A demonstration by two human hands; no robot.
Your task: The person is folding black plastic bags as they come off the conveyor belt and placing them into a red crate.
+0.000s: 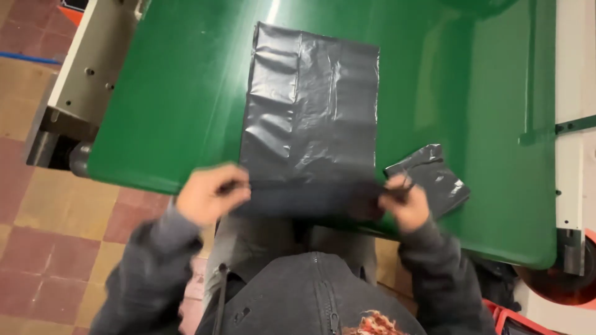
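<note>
A flat stack of dark grey plastic bags (310, 105) lies on a glossy green belt (180, 93). Its near end hangs over the belt's front edge. My left hand (211, 193) pinches the near left corner of the stack. My right hand (406, 201) pinches the near right corner, thumb on top. Both hands are slightly blurred. A smaller crumpled piece of the same dark plastic (431, 177) lies on the belt just right of my right hand.
A beige metal frame with a grey roller (81, 80) borders the belt on the left. A white machine frame (574, 124) runs along the right. Red and tan floor tiles (43, 205) lie below left. A red object (559, 285) sits at lower right.
</note>
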